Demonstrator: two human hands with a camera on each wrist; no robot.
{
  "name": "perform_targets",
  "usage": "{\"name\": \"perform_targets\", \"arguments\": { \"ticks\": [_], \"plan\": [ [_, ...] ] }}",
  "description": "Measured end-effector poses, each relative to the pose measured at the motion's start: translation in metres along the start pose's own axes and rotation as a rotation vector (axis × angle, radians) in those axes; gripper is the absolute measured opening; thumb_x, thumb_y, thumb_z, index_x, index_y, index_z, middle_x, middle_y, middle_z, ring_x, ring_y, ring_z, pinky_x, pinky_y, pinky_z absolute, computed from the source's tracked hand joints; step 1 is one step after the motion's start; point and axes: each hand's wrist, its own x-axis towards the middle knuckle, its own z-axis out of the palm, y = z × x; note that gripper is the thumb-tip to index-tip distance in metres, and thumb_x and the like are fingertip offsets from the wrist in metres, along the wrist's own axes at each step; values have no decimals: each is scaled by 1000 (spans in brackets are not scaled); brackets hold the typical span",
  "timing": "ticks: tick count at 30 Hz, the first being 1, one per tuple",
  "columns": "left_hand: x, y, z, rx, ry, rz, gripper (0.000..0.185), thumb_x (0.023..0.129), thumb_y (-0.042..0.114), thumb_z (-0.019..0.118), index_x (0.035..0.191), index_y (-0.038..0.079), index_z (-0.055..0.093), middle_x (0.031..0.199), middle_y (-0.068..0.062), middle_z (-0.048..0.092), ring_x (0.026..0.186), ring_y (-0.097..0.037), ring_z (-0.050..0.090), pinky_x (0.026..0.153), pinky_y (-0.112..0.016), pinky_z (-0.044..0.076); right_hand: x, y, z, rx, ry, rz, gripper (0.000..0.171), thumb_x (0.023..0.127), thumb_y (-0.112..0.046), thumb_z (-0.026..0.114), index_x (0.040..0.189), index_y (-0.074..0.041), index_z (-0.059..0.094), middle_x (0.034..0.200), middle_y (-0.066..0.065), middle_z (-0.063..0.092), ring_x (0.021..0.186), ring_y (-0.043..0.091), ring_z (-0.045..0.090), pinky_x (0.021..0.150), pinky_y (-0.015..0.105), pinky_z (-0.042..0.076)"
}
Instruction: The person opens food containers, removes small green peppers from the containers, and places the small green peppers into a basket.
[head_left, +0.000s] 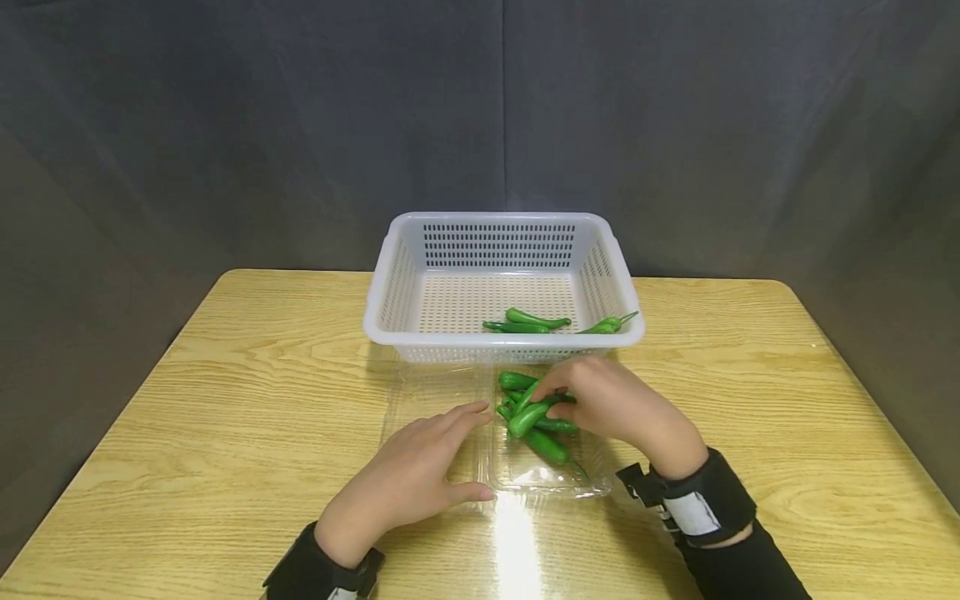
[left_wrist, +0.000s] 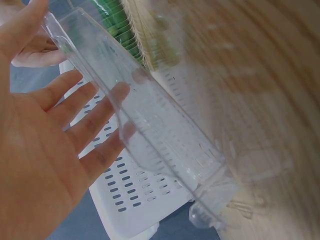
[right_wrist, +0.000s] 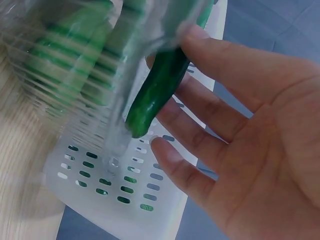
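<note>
A hinged clear plastic box (head_left: 517, 481) lies opened out on the table, with several green chili peppers (head_left: 547, 447) heaped in its right half. Over that heap, my right hand (head_left: 618, 404) holds a green pepper (right_wrist: 162, 87) between thumb and fingers. Its stem end is partly hidden by the hand and the plastic wall. My left hand (head_left: 412, 471) is at the box's left half, the lid (head_left: 442, 383), fingers spread and extended. In the left wrist view, its fingertips overlap the clear lid wall (left_wrist: 165, 145), and its palm holds nothing.
Right behind the box stands a white slotted basket (head_left: 495, 340). Several more green peppers (head_left: 536, 318) lie inside, along its near side. Wooden table surface (head_left: 247, 375) extends to both sides, and a dark grey curtain (head_left: 300, 125) hangs behind.
</note>
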Motion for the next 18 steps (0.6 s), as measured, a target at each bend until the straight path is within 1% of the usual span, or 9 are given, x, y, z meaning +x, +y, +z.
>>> {"name": "perform_targets", "arguments": {
  "ticks": [9, 13, 18],
  "plan": [
    [0, 0, 0, -2, -5, 0, 84, 85, 56, 71, 152, 18, 39, 157, 1, 36, 137, -23, 43, 108, -50, 39, -1, 0, -5, 17, 11, 1, 23, 77, 0, 83, 95, -13, 78, 93, -5, 72, 88, 12, 66, 78, 30, 56],
    [0, 0, 0, -1, -6, -1, 84, 85, 55, 71, 152, 18, 39, 157, 1, 36, 137, -23, 43, 108, -51, 39, -2, 1, -7, 24, 24, -5, 23, 78, 1, 82, 95, -13, 78, 93, -5, 72, 87, 12, 66, 77, 31, 56],
    [0, 0, 0, -5, -8, -8, 84, 85, 55, 71, 152, 18, 38, 158, 2, 35, 138, -23, 42, 108, -51, 39, -3, 0, -9, 37, 37, 8, 22, 78, 2, 81, 94, -14, 78, 92, -7, 71, 87, 10, 65, 77, 32, 56]
  ]
}}
